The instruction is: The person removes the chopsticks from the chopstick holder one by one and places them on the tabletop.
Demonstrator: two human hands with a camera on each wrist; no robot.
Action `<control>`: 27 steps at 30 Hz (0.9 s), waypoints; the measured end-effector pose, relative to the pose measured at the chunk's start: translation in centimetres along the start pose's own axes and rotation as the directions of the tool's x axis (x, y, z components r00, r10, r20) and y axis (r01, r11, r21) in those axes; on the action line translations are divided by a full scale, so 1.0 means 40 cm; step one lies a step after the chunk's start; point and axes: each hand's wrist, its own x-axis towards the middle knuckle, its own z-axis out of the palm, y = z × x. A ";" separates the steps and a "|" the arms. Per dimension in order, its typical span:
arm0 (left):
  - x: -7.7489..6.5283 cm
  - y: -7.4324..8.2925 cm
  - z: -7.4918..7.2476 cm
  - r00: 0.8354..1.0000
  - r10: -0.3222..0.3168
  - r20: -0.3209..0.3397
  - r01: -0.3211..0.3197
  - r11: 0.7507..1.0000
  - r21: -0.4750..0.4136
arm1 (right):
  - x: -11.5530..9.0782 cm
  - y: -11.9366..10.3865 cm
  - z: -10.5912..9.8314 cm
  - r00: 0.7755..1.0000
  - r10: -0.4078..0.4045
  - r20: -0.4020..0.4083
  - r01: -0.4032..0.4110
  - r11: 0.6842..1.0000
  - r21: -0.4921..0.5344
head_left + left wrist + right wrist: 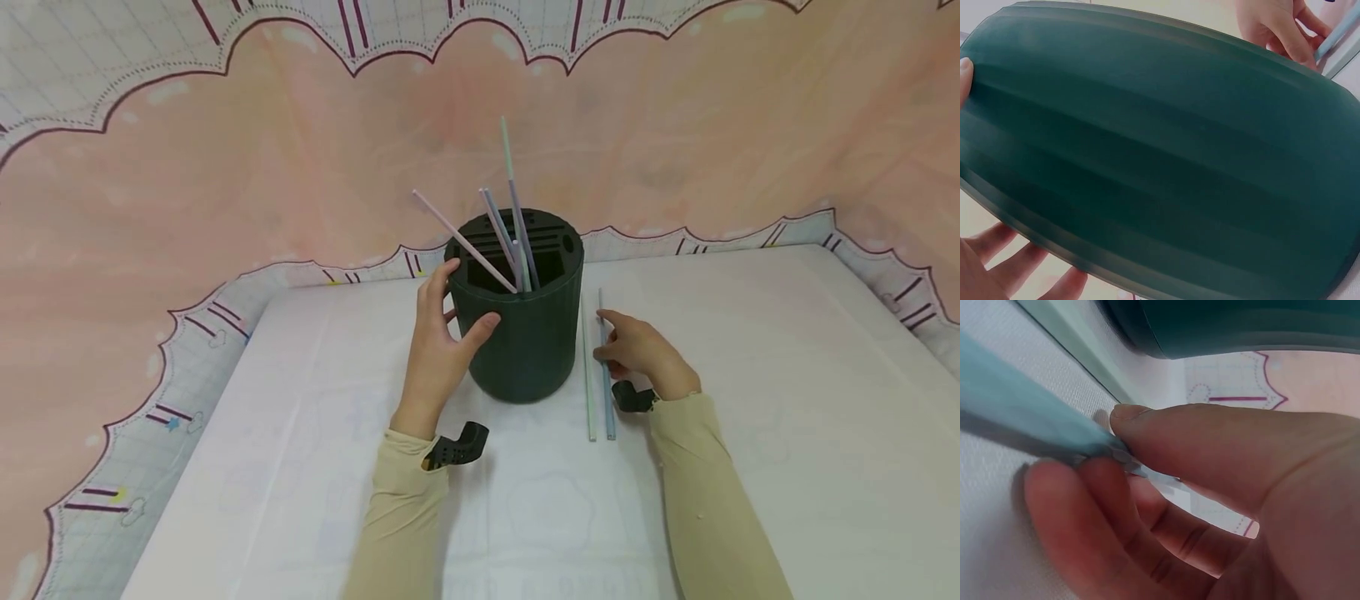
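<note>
A dark green round pen holder point(525, 350) with a slotted top stands upright on the white-covered table. My left hand point(435, 350) grips its left side, thumb on the front near the rim and fingers around the side. My right hand point(645, 354) is right of the holder and pinches a blue straw point(608, 408) between thumb and fingers, close over the cloth; the right wrist view shows the blue straw point(1029, 400) at the fingertips. Between it and the holder lies a pale green straw point(590, 400). A pink straw point(450, 229) and several purplish and greenish ones lean in the holder's front compartment.
The white table cover point(315, 467) spreads around the holder. Behind and beside it hangs a peach cloth point(300, 183) with a scalloped, patterned border. A black wrist mount point(459, 446) is on the left wrist and another black mount point(632, 397) on the right.
</note>
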 end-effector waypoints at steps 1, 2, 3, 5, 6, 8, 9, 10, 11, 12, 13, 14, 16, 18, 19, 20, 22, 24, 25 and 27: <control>0.000 0.000 0.000 1.000 0.003 0.000 -0.003 1.000 -0.001 | 0.000 0.000 0.000 1.000 -0.006 0.003 0.006 1.000 -0.001; -0.001 0.000 -0.001 1.000 0.004 -0.001 -0.004 1.000 -0.002 | -0.001 -0.001 0.000 1.000 -0.015 0.003 0.015 1.000 -0.007; -0.001 0.000 -0.001 1.000 0.005 -0.002 -0.005 1.000 -0.004 | -0.001 -0.001 -0.001 1.000 -0.023 0.002 0.023 1.000 -0.016; 0.001 0.000 -0.001 1.000 0.009 -0.004 -0.009 1.000 -0.004 | -0.002 -0.002 -0.003 1.000 -0.027 -0.006 0.026 0.999 -0.031; 0.001 0.001 -0.001 1.000 0.010 -0.005 -0.010 1.000 -0.003 | -0.001 -0.002 -0.004 1.000 -0.027 -0.009 0.027 0.999 -0.039; 0.002 0.001 -0.001 1.000 0.008 -0.005 -0.008 1.000 -0.002 | -0.001 -0.002 -0.006 1.000 -0.023 -0.005 0.023 0.999 -0.045; 0.001 0.002 -0.001 1.000 0.004 -0.004 -0.004 1.000 -0.001 | -0.001 -0.003 -0.007 1.000 -0.013 0.000 0.013 0.999 -0.040; 0.001 0.002 -0.002 1.000 0.002 -0.002 -0.002 1.000 -0.001 | -0.001 -0.003 -0.008 1.000 -0.002 0.007 0.002 1.000 -0.031; 0.000 0.003 -0.002 1.000 -0.002 0.000 0.002 1.000 -0.001 | -0.001 -0.004 -0.009 1.000 0.001 0.010 -0.001 0.999 -0.034; 0.000 0.003 -0.002 1.000 -0.004 0.001 0.004 1.000 -0.002 | -0.002 -0.004 -0.011 1.000 -0.003 0.012 0.003 1.000 -0.028; 0.000 0.003 -0.002 1.000 -0.009 0.003 0.009 1.000 -0.003 | -0.002 -0.006 -0.013 1.000 -0.013 0.008 0.013 1.000 -0.028; 0.000 0.003 -0.002 1.000 -0.011 0.004 0.011 1.000 -0.002 | -0.003 -0.008 -0.015 1.000 -0.025 -0.003 0.025 0.999 -0.025; 0.002 0.001 -0.002 1.000 -0.016 0.002 0.016 1.000 -0.001 | -0.005 -0.014 -0.021 0.997 -0.064 -0.045 0.063 0.998 -0.025; 0.003 0.001 -0.003 1.000 -0.020 0.003 0.020 1.000 0.000 | -0.008 -0.022 -0.026 0.988 -0.114 -0.099 0.113 0.993 -0.015; 0.003 0.000 -0.003 1.000 -0.020 0.003 0.020 1.000 -0.001 | -0.012 -0.028 -0.029 0.982 -0.135 -0.128 0.137 0.991 0.000; 0.003 0.000 -0.004 1.000 -0.020 0.005 0.020 1.000 -0.001 | -0.015 -0.034 -0.031 0.975 -0.156 -0.161 0.162 0.986 0.024; 0.003 -0.001 -0.004 1.000 -0.019 0.009 0.019 1.000 -0.004 | -0.022 -0.049 -0.035 0.951 -0.195 -0.238 0.216 0.974 0.064; 0.002 -0.002 -0.004 1.000 -0.016 0.012 0.016 1.000 -0.006 | -0.034 -0.066 -0.039 0.913 -0.235 -0.332 0.282 0.955 0.098; 0.003 -0.003 -0.004 1.000 -0.016 0.012 0.016 1.000 -0.006 | -0.041 -0.075 -0.042 0.887 -0.256 -0.384 0.319 0.942 0.109; 0.004 -0.004 -0.004 1.000 -0.016 0.011 0.016 1.000 -0.005 | -0.054 -0.094 -0.047 0.826 -0.292 -0.482 0.387 0.916 0.108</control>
